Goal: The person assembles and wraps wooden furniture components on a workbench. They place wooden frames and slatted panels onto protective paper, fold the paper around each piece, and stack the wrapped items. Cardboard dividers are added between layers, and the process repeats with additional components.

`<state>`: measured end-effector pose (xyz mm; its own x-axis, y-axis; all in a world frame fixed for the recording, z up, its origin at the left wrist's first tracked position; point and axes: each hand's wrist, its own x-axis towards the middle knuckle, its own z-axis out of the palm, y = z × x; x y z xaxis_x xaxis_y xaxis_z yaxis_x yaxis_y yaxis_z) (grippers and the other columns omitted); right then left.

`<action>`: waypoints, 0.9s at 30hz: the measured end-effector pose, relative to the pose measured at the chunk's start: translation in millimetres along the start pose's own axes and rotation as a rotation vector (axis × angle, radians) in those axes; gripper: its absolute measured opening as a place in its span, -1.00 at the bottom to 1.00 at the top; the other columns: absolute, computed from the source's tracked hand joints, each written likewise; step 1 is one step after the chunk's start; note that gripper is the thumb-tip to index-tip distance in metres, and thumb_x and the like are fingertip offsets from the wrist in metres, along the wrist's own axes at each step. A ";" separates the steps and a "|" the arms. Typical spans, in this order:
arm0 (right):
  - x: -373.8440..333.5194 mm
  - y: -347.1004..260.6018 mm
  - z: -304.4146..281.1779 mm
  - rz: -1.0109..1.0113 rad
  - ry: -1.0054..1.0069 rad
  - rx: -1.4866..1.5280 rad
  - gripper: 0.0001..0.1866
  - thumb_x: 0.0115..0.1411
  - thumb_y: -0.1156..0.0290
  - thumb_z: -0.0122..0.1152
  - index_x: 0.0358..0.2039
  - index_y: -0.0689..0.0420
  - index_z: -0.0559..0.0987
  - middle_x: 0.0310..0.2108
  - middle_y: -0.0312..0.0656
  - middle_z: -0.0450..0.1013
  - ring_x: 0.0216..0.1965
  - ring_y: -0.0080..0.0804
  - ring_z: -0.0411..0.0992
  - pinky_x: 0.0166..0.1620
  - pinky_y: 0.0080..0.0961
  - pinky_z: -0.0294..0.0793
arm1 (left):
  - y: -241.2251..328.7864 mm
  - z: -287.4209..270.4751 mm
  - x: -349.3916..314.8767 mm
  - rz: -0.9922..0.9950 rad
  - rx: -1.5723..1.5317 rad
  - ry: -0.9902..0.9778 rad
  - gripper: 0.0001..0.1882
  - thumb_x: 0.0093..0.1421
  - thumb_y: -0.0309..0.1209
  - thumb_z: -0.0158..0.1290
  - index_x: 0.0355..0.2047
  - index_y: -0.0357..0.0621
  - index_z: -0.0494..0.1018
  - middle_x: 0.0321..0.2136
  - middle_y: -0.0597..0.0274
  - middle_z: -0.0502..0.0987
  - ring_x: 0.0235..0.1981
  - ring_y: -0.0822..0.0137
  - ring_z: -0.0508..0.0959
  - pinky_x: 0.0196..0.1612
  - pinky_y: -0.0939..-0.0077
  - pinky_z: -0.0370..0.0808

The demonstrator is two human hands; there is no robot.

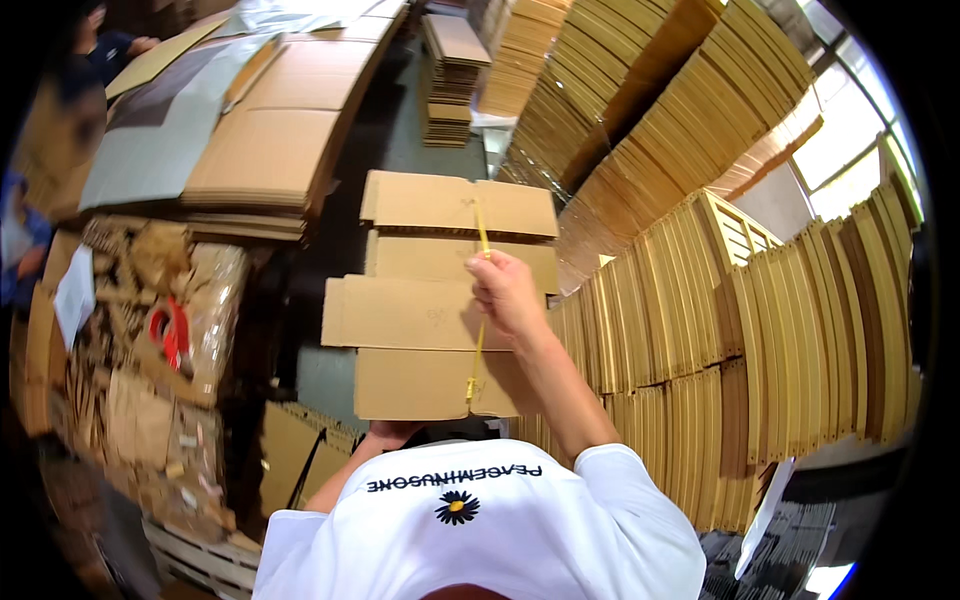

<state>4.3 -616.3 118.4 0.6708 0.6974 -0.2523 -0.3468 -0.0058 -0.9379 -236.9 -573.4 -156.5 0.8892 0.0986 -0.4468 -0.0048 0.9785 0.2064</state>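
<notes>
In front of me is a bundle of flat brown cardboard boxes (pixel 420 312), with flaps at several levels. A thin yellow strap (pixel 478 345) runs across it from the far edge to the near one, where it has a knot or bunched end. My right hand (pixel 508 292) is closed around the strap over the middle of the bundle, thumb side up. My left hand (pixel 395 430) is at the bundle's near edge, mostly underneath it, and its fingers are hidden.
Tall stacks of cardboard (pixel 650 300) stand close on the right. Cardboard sheets (pixel 285 120) lie piled at far left. A crate of scrap cardboard (pixel 140 400) with a red tape roll (pixel 170 333) sits at left. Another stack (pixel 450 80) stands ahead. People appear at the left edge.
</notes>
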 end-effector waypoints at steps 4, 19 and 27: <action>89.2 -8.8 -13.2 0.063 0.054 0.016 -0.84 0.22 0.37 0.19 -0.43 0.05 0.40 -0.68 -0.53 0.11 -0.72 -0.75 0.04 -0.66 -0.72 -0.01 | 58.9 -23.1 64.4 -0.180 0.219 0.143 -0.58 0.34 -0.12 -0.06 0.10 -0.06 0.39 0.01 0.13 0.50 0.03 0.13 0.50 0.09 0.09 0.48; 417.0 -11.2 -44.2 0.113 0.110 0.078 -0.78 0.10 0.39 0.21 -0.62 0.10 0.41 -0.71 -0.48 0.18 -0.70 -0.72 0.07 -0.65 -0.60 0.01 | 260.9 157.0 199.4 0.107 0.300 0.429 -0.07 0.20 0.42 -0.25 0.38 0.10 -0.01 0.32 0.19 0.16 0.29 0.09 0.23 -0.01 -0.11 0.43; 617.0 -3.1 -53.0 0.038 0.151 -0.245 -0.72 -0.01 0.35 0.23 -0.70 0.22 0.41 -0.73 -0.33 0.28 -0.65 -0.56 0.22 -0.56 -0.40 0.21 | 343.4 236.3 308.2 0.150 0.813 0.713 -0.07 0.28 -0.01 0.06 0.42 -0.11 -0.20 0.39 0.11 0.01 0.31 0.18 0.19 0.03 0.19 0.42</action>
<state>454.0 -224.0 -47.0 0.7570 0.5786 -0.3037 -0.2173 -0.2155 -0.9520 143.6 -249.8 -17.7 0.4336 0.5462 -0.7167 0.4456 0.5613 0.6974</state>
